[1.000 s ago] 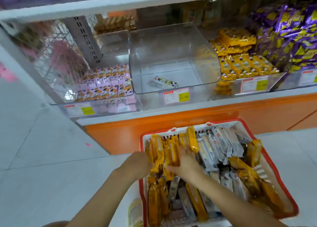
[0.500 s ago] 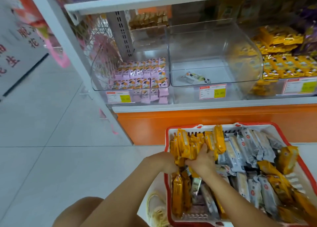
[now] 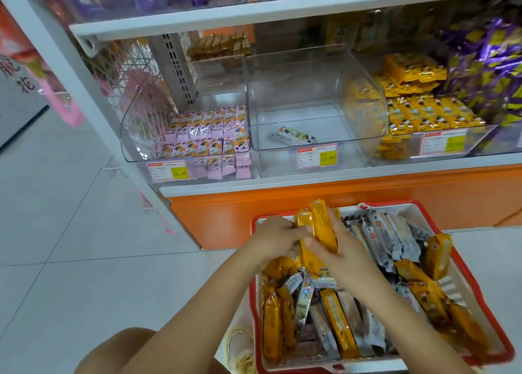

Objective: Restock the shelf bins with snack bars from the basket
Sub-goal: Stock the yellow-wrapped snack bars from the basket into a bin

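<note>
- I see the left hand (image 3: 275, 238) and right hand (image 3: 339, 249) close together, clamped from either side on one bunch of yellow bars (image 3: 322, 226).
- The bunch is over the basket's (image 3: 253, 303) back-left corner.
- The basket sits on the floor below the shelf (image 3: 282, 180), holding yellow and silver bars (image 3: 381, 232).
- The middle bin (image 3: 316, 96) holds a single bar (image 3: 296, 135).
</note>
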A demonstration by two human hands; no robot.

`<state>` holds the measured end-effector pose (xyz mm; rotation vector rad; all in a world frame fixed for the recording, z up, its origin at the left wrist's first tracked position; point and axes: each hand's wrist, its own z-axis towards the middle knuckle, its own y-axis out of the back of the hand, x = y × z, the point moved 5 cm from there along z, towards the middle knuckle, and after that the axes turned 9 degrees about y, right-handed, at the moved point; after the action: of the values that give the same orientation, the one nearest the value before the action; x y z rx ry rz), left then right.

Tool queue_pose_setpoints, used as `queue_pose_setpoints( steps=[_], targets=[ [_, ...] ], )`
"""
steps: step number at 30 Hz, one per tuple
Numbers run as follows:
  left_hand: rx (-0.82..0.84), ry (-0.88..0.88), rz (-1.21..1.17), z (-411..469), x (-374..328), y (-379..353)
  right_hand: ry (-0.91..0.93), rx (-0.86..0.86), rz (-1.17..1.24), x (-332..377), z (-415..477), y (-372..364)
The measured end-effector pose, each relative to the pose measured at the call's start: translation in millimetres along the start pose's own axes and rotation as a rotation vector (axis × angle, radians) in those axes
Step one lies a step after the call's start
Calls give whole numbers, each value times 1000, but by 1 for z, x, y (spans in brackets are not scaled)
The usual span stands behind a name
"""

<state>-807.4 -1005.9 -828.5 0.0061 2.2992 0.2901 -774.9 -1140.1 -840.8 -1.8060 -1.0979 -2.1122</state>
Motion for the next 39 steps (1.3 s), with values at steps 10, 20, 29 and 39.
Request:
queue_pose_setpoints(
  steps=[10, 20, 29, 39],
  targets=[
    [487, -38, -767, -11, -28, -18, 173, -406, -53, 34, -18, 54],
    [490, -201, -899, -15, -55, -22, 231, -360, -101, 44, -11, 56],
    [113, -534, -403, -18, -122, -4, 280, -633, 84, 56, 25, 125],
    [-630, -685, 546, 26, -132, 16, 201, -704, -485, 52, 170, 254]
  ],
)
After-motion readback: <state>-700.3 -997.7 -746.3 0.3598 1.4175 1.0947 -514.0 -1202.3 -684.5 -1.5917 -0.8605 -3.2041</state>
